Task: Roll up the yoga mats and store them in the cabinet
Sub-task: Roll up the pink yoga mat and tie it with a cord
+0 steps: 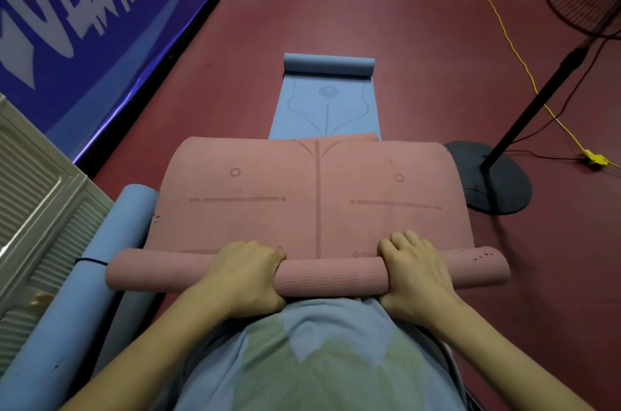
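A: Any readable writing? The blue banner [84, 7] has big white characters, cropped, can't read them.

B: Same. Both hands, left hand [247, 276] and right hand [415, 272], grip closed over the pink mat [312, 195] roll, its long axis running left-right across the red floor [386, 24]. Blue mat [327, 108] lies beyond it, far end rolled.

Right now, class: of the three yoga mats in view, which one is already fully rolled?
The blue mat lying at the left beside the cabinet, fully rolled and banded; the others remain partly flat.
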Demonstrator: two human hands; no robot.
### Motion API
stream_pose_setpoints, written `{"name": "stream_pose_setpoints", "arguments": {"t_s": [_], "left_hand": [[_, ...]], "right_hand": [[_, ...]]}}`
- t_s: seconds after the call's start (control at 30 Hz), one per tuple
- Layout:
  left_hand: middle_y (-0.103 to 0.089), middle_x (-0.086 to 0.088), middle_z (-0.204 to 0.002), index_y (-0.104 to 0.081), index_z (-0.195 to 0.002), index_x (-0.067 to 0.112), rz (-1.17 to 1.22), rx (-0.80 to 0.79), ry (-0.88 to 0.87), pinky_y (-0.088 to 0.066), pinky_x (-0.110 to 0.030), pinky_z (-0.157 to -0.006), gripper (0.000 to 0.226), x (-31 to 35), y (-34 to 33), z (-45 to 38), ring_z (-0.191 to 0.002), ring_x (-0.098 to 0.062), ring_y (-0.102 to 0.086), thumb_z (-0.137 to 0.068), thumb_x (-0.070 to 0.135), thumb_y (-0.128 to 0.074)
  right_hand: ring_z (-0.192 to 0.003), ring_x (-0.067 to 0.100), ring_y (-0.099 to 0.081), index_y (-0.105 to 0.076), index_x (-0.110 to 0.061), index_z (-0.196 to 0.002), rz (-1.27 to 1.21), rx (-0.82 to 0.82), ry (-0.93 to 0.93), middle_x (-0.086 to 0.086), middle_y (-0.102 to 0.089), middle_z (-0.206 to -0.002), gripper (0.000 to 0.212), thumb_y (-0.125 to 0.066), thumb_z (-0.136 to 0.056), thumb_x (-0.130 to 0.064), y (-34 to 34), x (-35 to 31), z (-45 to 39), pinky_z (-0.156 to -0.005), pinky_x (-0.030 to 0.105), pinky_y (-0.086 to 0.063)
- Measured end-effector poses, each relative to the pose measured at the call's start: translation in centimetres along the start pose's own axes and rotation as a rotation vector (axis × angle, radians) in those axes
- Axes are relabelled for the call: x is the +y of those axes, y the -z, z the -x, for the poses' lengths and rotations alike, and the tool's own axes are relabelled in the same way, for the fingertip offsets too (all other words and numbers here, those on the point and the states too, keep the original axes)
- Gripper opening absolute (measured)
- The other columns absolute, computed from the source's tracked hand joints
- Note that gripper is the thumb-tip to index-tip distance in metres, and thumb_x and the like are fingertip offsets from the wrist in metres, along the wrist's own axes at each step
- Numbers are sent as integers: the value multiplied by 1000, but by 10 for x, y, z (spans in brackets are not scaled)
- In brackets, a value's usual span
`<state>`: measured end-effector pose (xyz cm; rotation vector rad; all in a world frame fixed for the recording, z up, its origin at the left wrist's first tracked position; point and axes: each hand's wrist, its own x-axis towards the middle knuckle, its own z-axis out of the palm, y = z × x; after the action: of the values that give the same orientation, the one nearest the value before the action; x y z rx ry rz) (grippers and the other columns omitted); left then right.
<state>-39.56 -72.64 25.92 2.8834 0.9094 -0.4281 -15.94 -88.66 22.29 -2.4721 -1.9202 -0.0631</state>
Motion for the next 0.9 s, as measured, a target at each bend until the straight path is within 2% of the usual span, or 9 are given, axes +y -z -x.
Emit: {"name": "stream_pose_setpoints", "arguments": {"t_s": [0.17,0.3,0.4,0.47,0.53,0.63,0.77,0.83,0.9], "left_hand": [[-50,0,-97,-65,-91,23,-76,293,-46,-30,-35,-69,46,-2,-25,10,-88,-26,-48,-53,49,-67],[-43,1,-95,-52,-133,23,-62,491,-200,-40,-36,-66,79,-7,-31,13,-80,-23,-45,-60,49,-68],[-53,1,-93,-56,-115,17,6,585,-294,-35,-32,-70,60,-17,-28,10,-79,-22,-51,-70,52,-74],[-58,2,-86,-57,-99,18,16,571,-326,-37,-32,-67,52,-23,-25,5,-75,-22,-56,-75,63,-66],[-63,2,-86,-58,-97,19,25,462,-320,-46,-35,-65,54,-27,-17,-1,-77,-24,-61,-77,69,-57],[-69,4,-102,-62,-113,27,194,113,-183,-45,-35,-74,52,-37,9,-14,-93,-24,-63,-82,69,-64],[-60,11,-88,-68,-110,25,305,-155,-141,-42,-34,-72,38,-37,44,-39,-88,-17,-56,-85,52,-77],[-63,6,-98,-69,-110,21,177,-75,-152,-44,-35,-77,38,-30,40,-39,-96,-21,-55,-86,50,-75],[-60,-3,-107,-72,-109,19,-86,219,-133,-46,-40,-82,40,-19,17,-28,-101,-28,-51,-84,50,-74]], "right_hand": [[-95,23,-47,-48,-25,-92,-3,-124,2,-3,-50,-96,52,-62,-66,-68,6,-3,-3,-75,35,-31],[-103,20,-50,-52,-27,-100,-82,-215,22,-6,-53,-103,42,-63,-70,-54,15,5,-15,-78,31,-37],[-98,19,-52,-52,-29,-101,-122,-203,75,-9,-52,-100,44,-62,-66,-53,16,12,-19,-72,30,-35],[-91,20,-49,-47,-27,-101,-137,-122,80,-8,-47,-98,49,-63,-61,-51,13,15,-13,-69,32,-34],[-88,23,-43,-46,-23,-97,-97,5,107,-5,-45,-95,53,-67,-55,-48,9,13,-6,-68,36,-36],[-81,28,-46,-49,-19,-86,-33,160,97,-1,-54,-85,50,-77,-48,-36,3,4,-5,-63,38,-34],[-73,28,-50,-44,-21,-78,51,104,39,2,-56,-77,58,-83,-35,-23,-1,-6,-23,-62,33,-25],[-88,29,-52,-40,-23,-85,65,7,31,2,-58,-91,54,-79,-48,-28,5,-4,-32,-68,34,-27],[-104,28,-51,-36,-24,-93,24,-131,35,1,-58,-107,47,-72,-64,-32,14,1,-41,-75,35,-32]]}}
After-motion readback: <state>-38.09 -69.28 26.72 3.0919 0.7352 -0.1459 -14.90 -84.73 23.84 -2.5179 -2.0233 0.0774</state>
